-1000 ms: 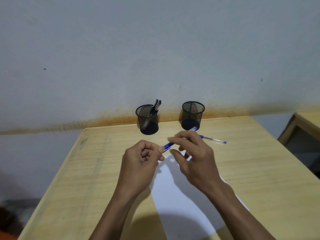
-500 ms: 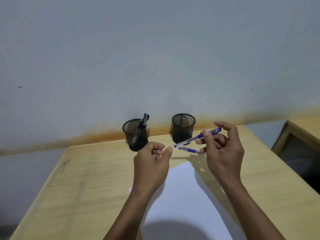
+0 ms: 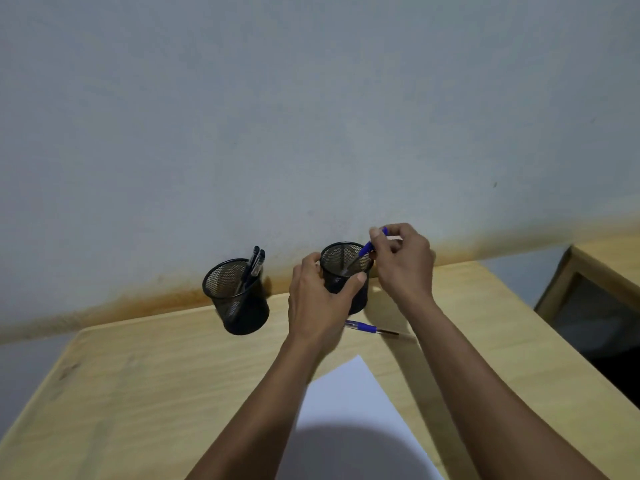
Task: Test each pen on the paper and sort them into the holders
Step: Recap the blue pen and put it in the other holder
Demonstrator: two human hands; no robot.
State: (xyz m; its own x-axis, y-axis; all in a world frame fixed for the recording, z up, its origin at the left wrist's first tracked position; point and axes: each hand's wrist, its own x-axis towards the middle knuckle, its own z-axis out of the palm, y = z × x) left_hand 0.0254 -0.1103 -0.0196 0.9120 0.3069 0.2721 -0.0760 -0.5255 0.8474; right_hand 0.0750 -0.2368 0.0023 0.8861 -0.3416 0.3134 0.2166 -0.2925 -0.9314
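Blue pen (image 3: 364, 250), clear barrel, tip down in mesh holder (image 3: 341, 271).

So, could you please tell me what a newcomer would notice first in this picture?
Probably the two hands at the right mesh holder by the wall: the left hand grips its side while the right hand lowers a blue pen into it. Next, the left holder with dark pens, and the white paper nearest the viewer.

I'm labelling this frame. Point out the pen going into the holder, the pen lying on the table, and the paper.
Held pen (image 3: 364, 250): head view, on its blue grip above the holder rim.
Table pen (image 3: 367, 328): head view, on its blue grip section.
Paper (image 3: 346, 393): head view, on the bare white sheet near its far corner.
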